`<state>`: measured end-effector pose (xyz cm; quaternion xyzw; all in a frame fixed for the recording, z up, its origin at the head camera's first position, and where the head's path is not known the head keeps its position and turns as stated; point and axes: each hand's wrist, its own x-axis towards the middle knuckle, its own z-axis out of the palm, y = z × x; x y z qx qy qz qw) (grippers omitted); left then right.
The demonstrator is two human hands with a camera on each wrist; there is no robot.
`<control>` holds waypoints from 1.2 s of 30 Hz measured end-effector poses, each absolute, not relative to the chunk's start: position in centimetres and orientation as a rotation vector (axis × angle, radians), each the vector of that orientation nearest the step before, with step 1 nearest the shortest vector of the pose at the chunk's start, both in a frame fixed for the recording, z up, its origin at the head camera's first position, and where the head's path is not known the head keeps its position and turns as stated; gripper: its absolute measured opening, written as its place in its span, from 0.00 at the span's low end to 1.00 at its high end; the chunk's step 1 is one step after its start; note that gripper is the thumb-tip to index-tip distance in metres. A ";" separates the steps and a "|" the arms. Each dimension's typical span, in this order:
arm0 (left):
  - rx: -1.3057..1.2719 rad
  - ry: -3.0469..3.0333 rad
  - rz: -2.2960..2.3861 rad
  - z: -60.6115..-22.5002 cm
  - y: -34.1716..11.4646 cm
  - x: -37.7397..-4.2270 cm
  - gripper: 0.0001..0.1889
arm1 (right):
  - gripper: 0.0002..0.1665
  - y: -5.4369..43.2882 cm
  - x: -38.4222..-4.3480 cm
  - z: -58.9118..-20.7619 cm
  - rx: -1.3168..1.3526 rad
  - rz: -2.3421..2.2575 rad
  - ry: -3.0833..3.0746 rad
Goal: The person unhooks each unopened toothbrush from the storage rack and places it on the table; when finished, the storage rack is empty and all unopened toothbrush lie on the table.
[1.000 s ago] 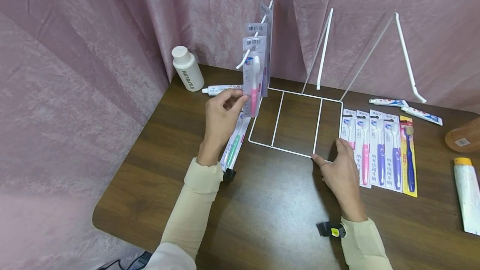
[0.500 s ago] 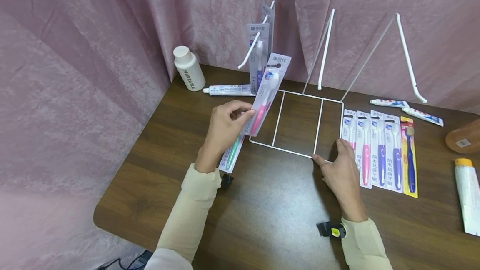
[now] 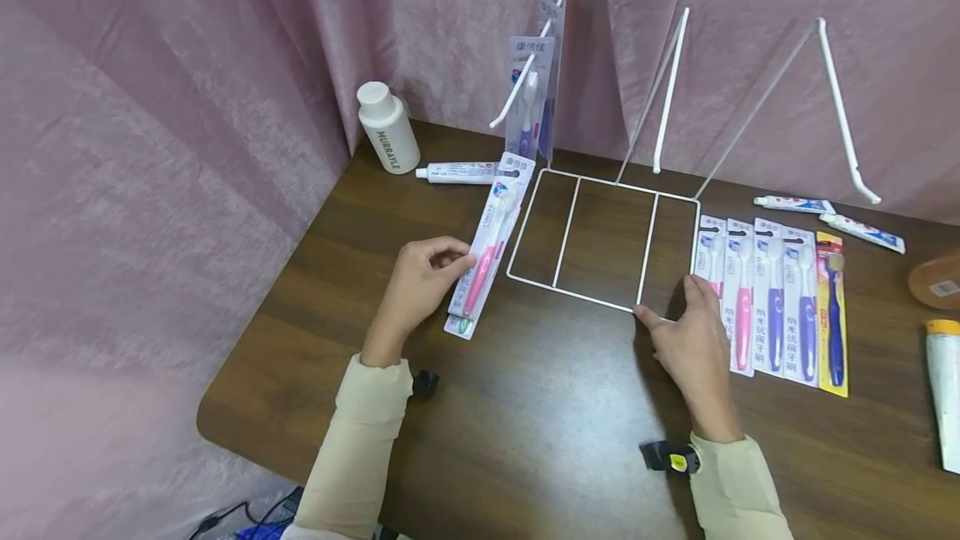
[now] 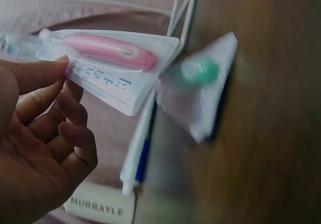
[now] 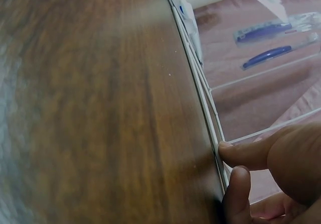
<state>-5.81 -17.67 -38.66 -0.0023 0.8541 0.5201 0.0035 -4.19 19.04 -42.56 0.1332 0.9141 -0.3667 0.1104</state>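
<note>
My left hand (image 3: 423,290) pinches a pink toothbrush in its clear blister pack (image 3: 486,252) near the lower end, between thumb and fingers. The pack leans over a green toothbrush pack (image 3: 461,327), mostly hidden beneath it in the head view; the left wrist view shows the green toothbrush pack (image 4: 198,73) apart from it. Left of centre stands a white wire display rack (image 3: 567,232), with purple toothbrush packs (image 3: 527,111) hanging from its left hook. At the rack's front right corner, my right hand (image 3: 693,348) rests with thumb and fingers spread on the base wires.
A white bottle (image 3: 390,136) and a toothpaste tube (image 3: 456,173) are at the back left. Right of the rack lies a row of toothbrush packs (image 3: 768,298), with small toothpaste tubes (image 3: 862,232) behind. A yellow-capped tube (image 3: 943,390) is at the far right.
The pink toothbrush pack has come off the left hook and moved down and left with my left hand, over the green toothbrush pack. My right hand has stayed at the rack corner.
</note>
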 end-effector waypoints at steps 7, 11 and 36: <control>-0.109 2.691 1.506 -39.5 -19.7 -5.7 0.09 | 0.60 19.1 -4.2 -42.4 0.395 -1.085 2.692; -0.172 2.688 1.434 -40.2 -20.3 -5.9 0.11 | 0.60 19.1 -4.2 -42.5 0.392 -1.084 2.698; -0.386 2.688 1.208 -43.5 -21.8 -7.8 0.11 | 0.61 19.1 -4.3 -42.7 0.405 -1.078 2.686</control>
